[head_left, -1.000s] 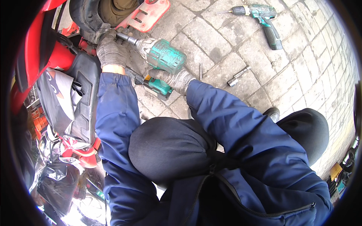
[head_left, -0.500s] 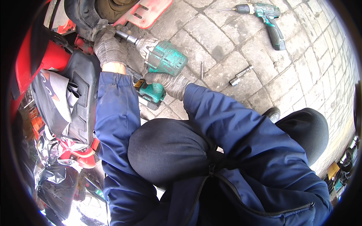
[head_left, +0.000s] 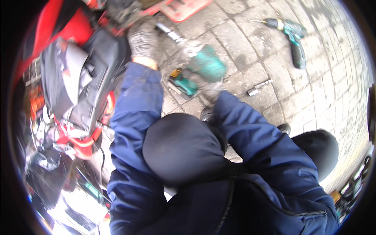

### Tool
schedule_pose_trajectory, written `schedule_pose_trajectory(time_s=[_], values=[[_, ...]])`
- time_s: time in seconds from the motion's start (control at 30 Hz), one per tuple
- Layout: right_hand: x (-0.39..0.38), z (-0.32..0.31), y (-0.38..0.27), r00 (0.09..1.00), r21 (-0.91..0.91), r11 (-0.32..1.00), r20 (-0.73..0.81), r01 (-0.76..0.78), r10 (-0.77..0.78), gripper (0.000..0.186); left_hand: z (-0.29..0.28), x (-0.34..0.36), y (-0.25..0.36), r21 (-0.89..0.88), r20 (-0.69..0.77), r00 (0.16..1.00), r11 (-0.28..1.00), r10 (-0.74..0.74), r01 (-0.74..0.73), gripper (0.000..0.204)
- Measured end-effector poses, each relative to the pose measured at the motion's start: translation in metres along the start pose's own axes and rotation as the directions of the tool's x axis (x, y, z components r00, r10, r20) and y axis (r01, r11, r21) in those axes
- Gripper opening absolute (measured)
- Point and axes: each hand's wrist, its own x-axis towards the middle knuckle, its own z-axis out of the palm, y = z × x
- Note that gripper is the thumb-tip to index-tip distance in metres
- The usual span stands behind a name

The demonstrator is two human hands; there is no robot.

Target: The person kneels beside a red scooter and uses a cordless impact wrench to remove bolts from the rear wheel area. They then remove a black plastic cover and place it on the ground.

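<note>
Working remotely, I had the right hand wrapped around the handle of the green impact wrench over the paving, seemingly to bear its weight, while blur hid whether the left hand, near the silver socket, gripped anything.

Cordless impact wrench, teal housing, motion-blurred; pale grey nose. Silver socket shaft at front, pointing upper left. Teal battery base, yellow patch, toward lower left. Held above grey paving.
</note>
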Motion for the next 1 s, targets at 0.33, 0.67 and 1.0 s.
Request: schedule_pose_trajectory(time_s=[0.33, 0.67, 1.0], values=[[-0.023, -0.138, -0.053, 0.84, 0.022, 0.861, 0.233, -0.508, 0.489, 0.042, 0.023, -0.284, 0.053, -0.211, 0.16, 0.528, 0.494, -0.834, 0.844, 0.023], [-0.077, -0.206, 0.018, 0.67, -0.67, 0.684, 0.369, -0.289, 0.644, 0.038, -0.064, -0.411, 0.017, 0.368, -0.106, 0.202, 0.151, -0.974, 0.918, 0.065], [-0.054, -0.234, 0.064, 0.655, -0.94, 0.34, 0.277, 0.031, 0.703, 0.038, -0.058, -0.539, -0.065, -0.699, 0.206, -0.738, -0.624, -0.642, 0.348, 0.062]])
